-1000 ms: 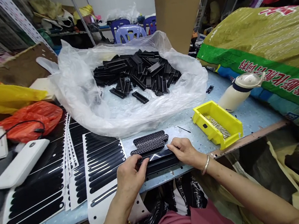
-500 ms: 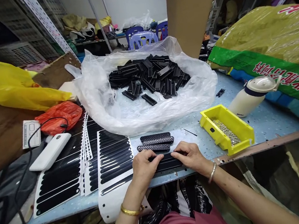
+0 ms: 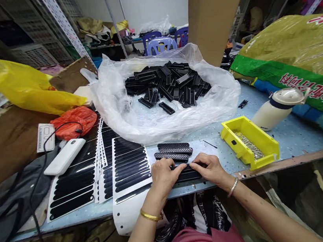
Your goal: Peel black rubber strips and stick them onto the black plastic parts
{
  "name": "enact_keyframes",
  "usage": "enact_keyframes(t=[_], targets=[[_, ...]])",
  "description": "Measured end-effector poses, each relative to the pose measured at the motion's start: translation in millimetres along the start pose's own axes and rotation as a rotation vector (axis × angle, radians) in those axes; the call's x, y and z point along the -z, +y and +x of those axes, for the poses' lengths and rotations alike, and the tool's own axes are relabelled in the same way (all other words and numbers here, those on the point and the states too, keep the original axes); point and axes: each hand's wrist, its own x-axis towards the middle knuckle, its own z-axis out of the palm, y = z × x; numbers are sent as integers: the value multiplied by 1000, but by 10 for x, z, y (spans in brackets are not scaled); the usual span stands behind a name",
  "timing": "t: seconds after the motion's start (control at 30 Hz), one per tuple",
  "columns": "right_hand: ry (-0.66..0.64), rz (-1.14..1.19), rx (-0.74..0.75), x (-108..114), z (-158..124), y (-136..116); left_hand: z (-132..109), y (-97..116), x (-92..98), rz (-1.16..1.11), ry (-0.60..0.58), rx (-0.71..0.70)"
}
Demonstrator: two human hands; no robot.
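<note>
Near the table's front edge lies a long black plastic piece. My left hand grips its left part, thumb and fingers pinched on the upper edge. From the right my right hand pinches it too, its thumb close to the left thumb. The fingers partly hide the piece. Just beyond the hands lie several black strips with a pale lattice pattern. Left of my left hand is a white sheet carrying rows of black round-ended stickers.
A clear plastic bag holds a heap of black plastic parts. To the right stand a yellow bin of small metal pieces and a cream bottle. At left lie a white power bank and more sticker sheets.
The whole scene has shifted slightly right and down in the view. Both hands keep their pinch on the black piece, with little visible movement over the table.
</note>
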Motion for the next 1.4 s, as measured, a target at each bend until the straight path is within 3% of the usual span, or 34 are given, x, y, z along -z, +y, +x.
enact_keyframes(t=[0.13,0.27,0.37,0.43,0.6,0.73,0.87,1.1,1.2,1.27,1.4], targets=[[-12,20,-13,10,-5,0,-27,-114,52,-46,16,-12],[-14,32,-23,10,-11,-6,-115,-438,329,-112,165,80],[-7,37,-24,7,-15,-6,-202,-561,518,-162,232,90],[-7,32,-22,6,-16,-5,-243,-539,531,-262,194,92],[-26,26,-33,17,-13,-8,-218,-371,284,-565,12,188],[-49,53,-50,44,-7,-22,-145,-350,198,-716,-58,256],[-78,33,-89,80,4,-49,-128,-393,250,-722,-128,267],[-40,38,-162,102,-20,-90,-167,-390,320,-588,-239,150],[-15,-27,-118,165,-12,-97,-207,-405,384,-561,-168,128],[31,-91,-75,216,19,-90,-267,-473,473,-537,-60,140],[74,-175,33,217,145,-66,-484,-793,769,-426,185,262]])
